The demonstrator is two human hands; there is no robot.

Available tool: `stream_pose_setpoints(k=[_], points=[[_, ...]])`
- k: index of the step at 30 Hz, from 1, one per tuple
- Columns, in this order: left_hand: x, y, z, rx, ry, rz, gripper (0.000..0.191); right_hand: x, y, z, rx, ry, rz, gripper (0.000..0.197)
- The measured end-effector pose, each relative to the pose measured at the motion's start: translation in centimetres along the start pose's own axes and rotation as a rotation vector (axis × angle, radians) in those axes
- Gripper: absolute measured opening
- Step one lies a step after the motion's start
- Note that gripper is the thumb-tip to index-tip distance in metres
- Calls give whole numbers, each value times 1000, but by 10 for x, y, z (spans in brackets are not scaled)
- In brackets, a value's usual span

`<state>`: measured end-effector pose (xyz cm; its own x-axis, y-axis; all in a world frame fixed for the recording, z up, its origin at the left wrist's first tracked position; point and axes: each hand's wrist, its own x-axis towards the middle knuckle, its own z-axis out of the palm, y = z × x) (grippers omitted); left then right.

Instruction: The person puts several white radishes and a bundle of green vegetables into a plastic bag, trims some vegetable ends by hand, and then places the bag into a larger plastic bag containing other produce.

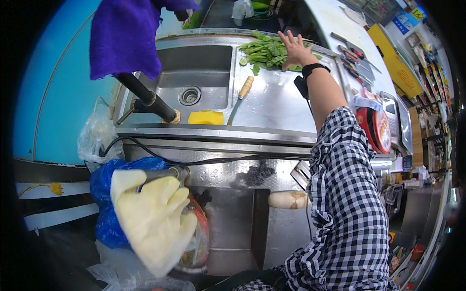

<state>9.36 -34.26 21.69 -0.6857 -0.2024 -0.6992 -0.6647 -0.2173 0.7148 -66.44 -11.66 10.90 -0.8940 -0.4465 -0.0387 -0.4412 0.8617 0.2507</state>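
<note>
My right hand is stretched out over a heap of leafy green vegetables on the steel drainboard. Its fingers are spread and hold nothing; whether they touch the leaves I cannot tell. A black device is strapped to that wrist. Left of the hand lies a knife with a wooden handle, its blade towards me. Beside the knife, on the rim of the steel sink, rests a yellow cloth or sponge. My left hand is out of view. Nearer me, a white radish lies beside a second steel basin.
A purple cloth drapes the far tap. A pale rubber glove hangs at the near tap, beside a blue plastic bag. Black cables cross between the sinks. Several knives and a red round container stand right.
</note>
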Motion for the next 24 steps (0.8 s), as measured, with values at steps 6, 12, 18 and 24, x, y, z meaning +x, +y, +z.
stream_pose_setpoints(k=[6, 12, 18, 24], points=[[39, 31, -6, 61, -57, -185, 28, 46, -28, 38, -160, -48, 2, 126], [90, 95, 4, -20, -54, -186, 38, 65, -20, 68, -67, -18, 1, 121], [147, 187, 55, -386, -27, -304, 48, 76, -23, 63, -14, -49, 17, 105], [165, 235, 68, -946, -93, -524, 59, 50, -4, 67, -10, 22, -136, 90]])
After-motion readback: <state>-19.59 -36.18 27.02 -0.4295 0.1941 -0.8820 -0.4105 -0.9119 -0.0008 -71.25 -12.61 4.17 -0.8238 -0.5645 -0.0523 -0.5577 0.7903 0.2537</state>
